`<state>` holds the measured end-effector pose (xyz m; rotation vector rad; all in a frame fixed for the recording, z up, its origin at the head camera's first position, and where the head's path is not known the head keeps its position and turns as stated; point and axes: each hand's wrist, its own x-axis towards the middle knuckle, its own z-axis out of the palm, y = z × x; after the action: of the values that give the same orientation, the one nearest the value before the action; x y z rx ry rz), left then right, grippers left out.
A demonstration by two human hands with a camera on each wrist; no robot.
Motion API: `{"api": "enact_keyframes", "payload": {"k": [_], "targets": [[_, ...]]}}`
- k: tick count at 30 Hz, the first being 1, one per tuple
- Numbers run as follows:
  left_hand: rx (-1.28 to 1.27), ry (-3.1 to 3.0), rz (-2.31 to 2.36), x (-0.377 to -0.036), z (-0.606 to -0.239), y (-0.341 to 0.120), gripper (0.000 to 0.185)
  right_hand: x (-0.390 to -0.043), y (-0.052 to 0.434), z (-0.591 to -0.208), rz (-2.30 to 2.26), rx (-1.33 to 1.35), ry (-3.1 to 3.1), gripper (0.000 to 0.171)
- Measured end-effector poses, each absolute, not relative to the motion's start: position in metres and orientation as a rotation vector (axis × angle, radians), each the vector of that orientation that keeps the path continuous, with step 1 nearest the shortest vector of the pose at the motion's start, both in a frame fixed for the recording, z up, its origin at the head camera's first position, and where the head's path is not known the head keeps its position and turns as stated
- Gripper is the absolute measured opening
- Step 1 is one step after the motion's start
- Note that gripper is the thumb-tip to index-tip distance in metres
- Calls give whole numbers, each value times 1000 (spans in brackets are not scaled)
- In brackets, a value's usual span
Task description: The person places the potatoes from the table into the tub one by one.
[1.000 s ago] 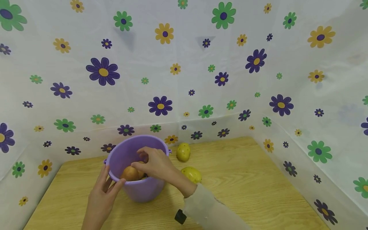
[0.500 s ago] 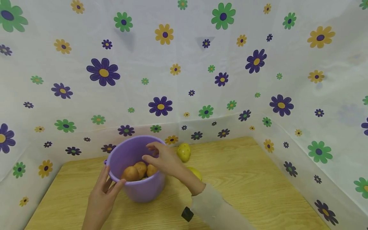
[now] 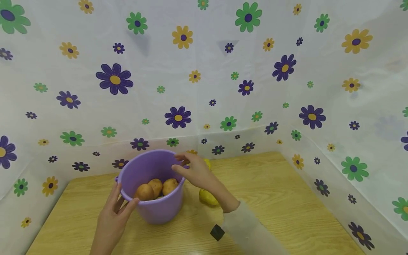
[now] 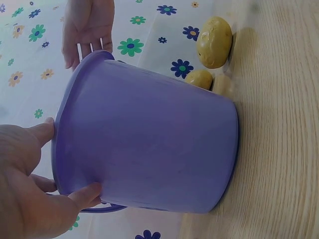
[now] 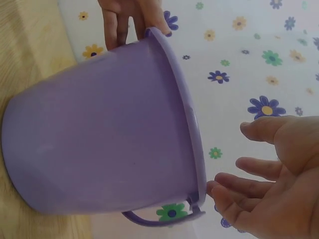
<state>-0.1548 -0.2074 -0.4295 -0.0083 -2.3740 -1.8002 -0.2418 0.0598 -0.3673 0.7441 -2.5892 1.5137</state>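
Observation:
A purple bucket (image 3: 159, 212) stands upright on the table, with several brown potatoes (image 3: 145, 192) visible inside. My left hand (image 3: 109, 219) grips its rim at the left, thumb and fingers spread along the edge and outer wall (image 4: 144, 134). Over the right side of the rim hovers my right hand (image 3: 198, 173), fingers loosely bent and nothing held. In the right wrist view this hand (image 5: 279, 184) has its fingertips close to the rim; contact cannot be told. Right of the bucket lie two yellow potatoes, one (image 3: 208, 198) nearer and another (image 3: 207, 163) mostly hidden behind the right hand.
The wood-grain table (image 3: 271, 198) is bounded at the back and sides by a white sheet (image 3: 204, 88) printed with flowers. A purple handle (image 5: 162, 219) hangs on the bucket's side. A small black block (image 3: 217, 232) shows beside the right sleeve.
My right hand has risen out of the bucket and moved right to its rim, uncovering the potatoes inside. The left hand and bucket have stayed put.

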Motion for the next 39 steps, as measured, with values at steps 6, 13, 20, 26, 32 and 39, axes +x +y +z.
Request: {"api": "enact_keyframes", "payload": {"k": [6,13,20,26,32,39], "targets": [[8,-2391,-1787,-154,-429,-207,87,-243,76,-366,1512,705,-2606,45],[21,-2408,-1771,-153,-429,-207,87,-244,98,-368,1463,626,-2597,45],[23,-2415,-1776,-153,-430,-208,88,-244,123,-371,1393,555,-2610,48],[0,-2401,-1763,-154,-430,-208,87,-246,144,-376,1403,513,-2619,48],[22,-2425,-1762,-154,-428,-208,89,-243,161,-380,1372,494,-2630,51],[20,-2435,-1774,-154,-429,-209,89,-241,177,-385,1372,435,-2648,54]]}}
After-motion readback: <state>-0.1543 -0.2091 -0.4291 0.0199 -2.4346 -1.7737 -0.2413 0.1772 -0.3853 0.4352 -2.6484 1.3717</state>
